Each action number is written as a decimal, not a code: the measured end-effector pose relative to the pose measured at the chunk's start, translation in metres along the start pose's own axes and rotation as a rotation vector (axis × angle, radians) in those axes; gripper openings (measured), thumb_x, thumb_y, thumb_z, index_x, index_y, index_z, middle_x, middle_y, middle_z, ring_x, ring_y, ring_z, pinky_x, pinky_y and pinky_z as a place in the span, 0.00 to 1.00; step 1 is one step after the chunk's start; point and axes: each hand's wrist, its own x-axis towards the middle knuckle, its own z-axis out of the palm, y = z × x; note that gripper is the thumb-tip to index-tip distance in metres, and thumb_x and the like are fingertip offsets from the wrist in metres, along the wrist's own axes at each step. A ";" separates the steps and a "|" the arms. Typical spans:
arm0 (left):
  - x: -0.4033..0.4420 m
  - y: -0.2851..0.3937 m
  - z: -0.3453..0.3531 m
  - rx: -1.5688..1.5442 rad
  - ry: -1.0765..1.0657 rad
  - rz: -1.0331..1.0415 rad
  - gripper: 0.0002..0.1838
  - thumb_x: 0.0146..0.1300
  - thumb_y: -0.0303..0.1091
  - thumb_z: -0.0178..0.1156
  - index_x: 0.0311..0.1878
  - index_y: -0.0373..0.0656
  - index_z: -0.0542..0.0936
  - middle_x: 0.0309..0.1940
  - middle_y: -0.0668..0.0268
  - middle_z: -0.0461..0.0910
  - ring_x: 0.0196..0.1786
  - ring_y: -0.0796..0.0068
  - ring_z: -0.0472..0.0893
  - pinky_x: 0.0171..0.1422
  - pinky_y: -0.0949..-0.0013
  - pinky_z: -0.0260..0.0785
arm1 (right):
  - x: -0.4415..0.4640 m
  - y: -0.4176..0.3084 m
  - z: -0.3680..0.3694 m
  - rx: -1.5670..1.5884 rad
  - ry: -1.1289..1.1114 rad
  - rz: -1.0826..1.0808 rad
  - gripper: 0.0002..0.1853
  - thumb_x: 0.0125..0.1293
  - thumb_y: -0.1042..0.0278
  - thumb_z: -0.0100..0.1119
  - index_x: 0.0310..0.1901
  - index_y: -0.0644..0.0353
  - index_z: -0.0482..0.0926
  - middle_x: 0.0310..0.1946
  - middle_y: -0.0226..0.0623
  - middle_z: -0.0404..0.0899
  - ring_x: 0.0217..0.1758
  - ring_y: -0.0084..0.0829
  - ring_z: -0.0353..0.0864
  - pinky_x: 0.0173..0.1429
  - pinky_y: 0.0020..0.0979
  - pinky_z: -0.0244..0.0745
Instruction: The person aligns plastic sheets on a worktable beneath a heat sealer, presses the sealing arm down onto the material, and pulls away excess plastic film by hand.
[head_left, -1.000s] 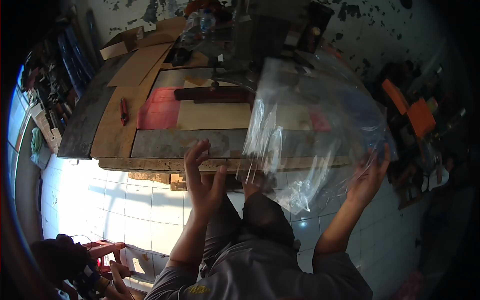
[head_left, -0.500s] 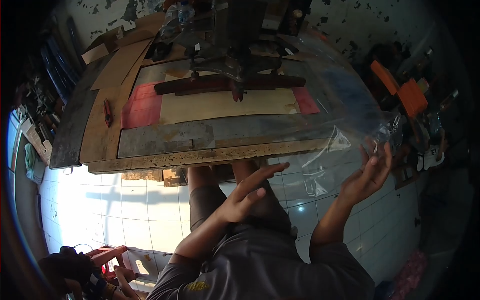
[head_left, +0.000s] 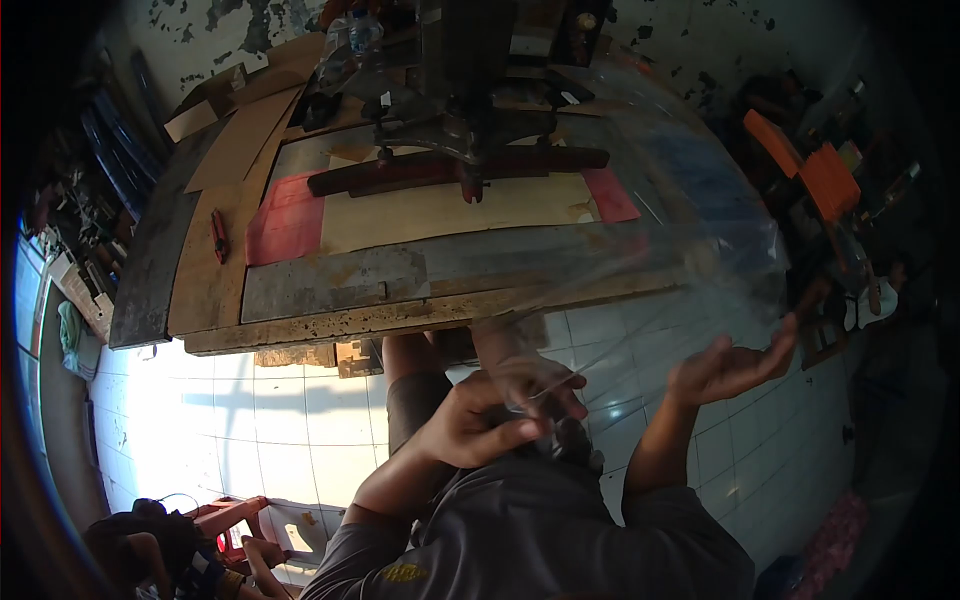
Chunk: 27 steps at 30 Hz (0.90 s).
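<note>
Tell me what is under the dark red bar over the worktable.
In front of the bar, a cream sheet shows, with a red piece at each end. Whatever lies directly beneath the bar is covered.

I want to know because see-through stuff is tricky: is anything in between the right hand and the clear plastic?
Nothing visible is in the way. The clear plastic spreads just above the right hand in the picture, with no other thing between them. It's blurry, so I can't tell whether they touch.
</note>
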 end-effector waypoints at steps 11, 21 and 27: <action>-0.049 0.026 -0.031 -0.229 0.364 0.503 0.26 0.78 0.51 0.59 0.30 0.38 0.84 0.23 0.51 0.84 0.25 0.57 0.83 0.33 0.59 0.73 | -0.016 0.028 -0.053 0.739 -0.149 0.393 0.33 0.69 0.74 0.71 0.74 0.65 0.69 0.36 0.43 0.83 0.37 0.30 0.86 0.34 0.29 0.87; -0.024 0.044 -0.053 -0.169 0.154 0.317 0.18 0.78 0.46 0.52 0.48 0.40 0.82 0.27 0.51 0.84 0.32 0.49 0.86 0.54 0.42 0.76 | 0.039 0.002 -0.037 0.587 -0.565 0.374 0.32 0.66 0.51 0.77 0.62 0.68 0.82 0.49 0.42 0.84 0.55 0.36 0.85 0.57 0.42 0.81; -0.025 0.000 -0.045 -0.068 0.308 0.051 0.13 0.81 0.38 0.51 0.46 0.38 0.78 0.38 0.50 0.84 0.43 0.58 0.85 0.46 0.59 0.76 | 0.031 -0.031 -0.039 0.365 -0.663 -0.065 0.27 0.59 0.42 0.78 0.55 0.49 0.88 0.55 0.28 0.85 0.63 0.33 0.82 0.73 0.46 0.66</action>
